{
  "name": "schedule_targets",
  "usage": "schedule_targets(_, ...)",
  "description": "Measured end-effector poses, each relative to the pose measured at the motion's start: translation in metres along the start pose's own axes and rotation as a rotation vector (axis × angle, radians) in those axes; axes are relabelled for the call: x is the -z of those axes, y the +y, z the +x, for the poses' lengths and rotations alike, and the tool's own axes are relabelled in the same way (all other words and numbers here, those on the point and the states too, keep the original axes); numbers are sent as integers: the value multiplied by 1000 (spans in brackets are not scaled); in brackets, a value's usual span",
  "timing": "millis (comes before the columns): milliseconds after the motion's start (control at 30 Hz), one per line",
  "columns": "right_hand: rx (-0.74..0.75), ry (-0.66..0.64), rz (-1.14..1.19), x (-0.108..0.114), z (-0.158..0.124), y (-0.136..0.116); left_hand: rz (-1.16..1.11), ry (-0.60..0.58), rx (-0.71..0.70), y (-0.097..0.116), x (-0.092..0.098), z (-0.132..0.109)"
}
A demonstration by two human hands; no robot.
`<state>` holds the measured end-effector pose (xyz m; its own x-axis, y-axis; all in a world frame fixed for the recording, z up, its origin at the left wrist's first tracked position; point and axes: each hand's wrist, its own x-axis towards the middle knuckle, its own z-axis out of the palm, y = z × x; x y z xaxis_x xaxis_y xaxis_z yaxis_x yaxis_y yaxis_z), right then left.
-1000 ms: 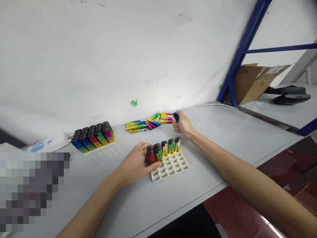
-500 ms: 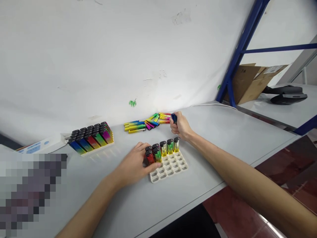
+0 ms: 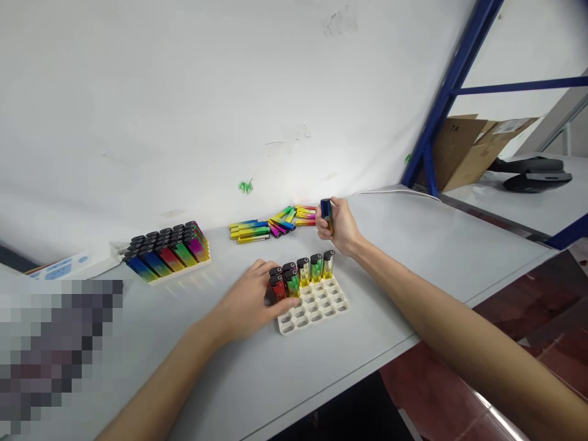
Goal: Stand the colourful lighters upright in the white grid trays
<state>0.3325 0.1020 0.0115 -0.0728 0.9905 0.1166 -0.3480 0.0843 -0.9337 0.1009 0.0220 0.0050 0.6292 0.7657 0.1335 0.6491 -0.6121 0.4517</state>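
Left grip (image 3: 250, 300) clasps the tray (image 3: 316, 306); raised right grip (image 3: 337, 222) holds a lighter (image 3: 326, 211) upright.

"7A" (image 3: 454, 128) on cardboard box (image 3: 465, 160), label (image 3: 511, 126) illegible

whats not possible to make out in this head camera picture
All in the head view:
Left hand: some fingertips, hidden behind the nearby lighters.
Those lighters' lower ends: sunk in the white tray.
Blue lighter: part of its body, covered by the right hand.
Lower left: blocked out by a pixelated patch.
Cardboard box: its contents, hidden by its sides.
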Motion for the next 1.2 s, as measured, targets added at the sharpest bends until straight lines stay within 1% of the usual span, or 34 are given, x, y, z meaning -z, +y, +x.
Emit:
schedule_targets(67, 48, 59, -91, -2, -1, -4, -2, 3, -7, 0, 0, 0)
schedule_targets(133, 123, 115, -270, -4, -5, -11, -1, 4, -18, 0, 0, -1)
schedule_targets(200, 219, 127, -475, -5, -13, -21, -4, 5, -19, 0, 0, -1)
schedule_targets(233, 270, 108, -550, -6, -18, -28, -7, 7, -17, 0, 0, -1)
schedule_targets(300, 386, 66, -599, -6, -31, -41, -11, 8, -17, 0, 0, -1)
schedule_targets(433, 436, -78, -557, -6, -55, -58, -9, 7, -28, 0, 0, -1)
schedule_targets(500, 481, -149, -620, -6, -64, -59, -8, 4, -25, 0, 0, -1)
schedule_targets(567, 545, -232, -754, -8, -68, -55, -2, 5, -17, 0, 0, -1)
schedule_targets(633, 592, -351, -908, -11, -70, -49, 4, 14, -8, 0, 0, -1)
schedule_targets(700, 622, -471, -1027, -15, -71, -43, 6, 22, -5, -1, -1, -1)
schedule_targets(767, 655, -521, -1086, -17, -71, -38, 5, 19, -6, -2, -2, -1)
schedule_targets(833, 662, -522, -1092, -19, -72, -36, -2, 13, -8, -2, -2, -1)
schedule_targets(1033, 578, -562, -1023, -19, -76, -41, -3, -15, 2, -1, -1, 0)
schedule_targets(1200, 597, -550, -1052, -17, -74, -41, -15, -8, -1, -1, -1, -1)
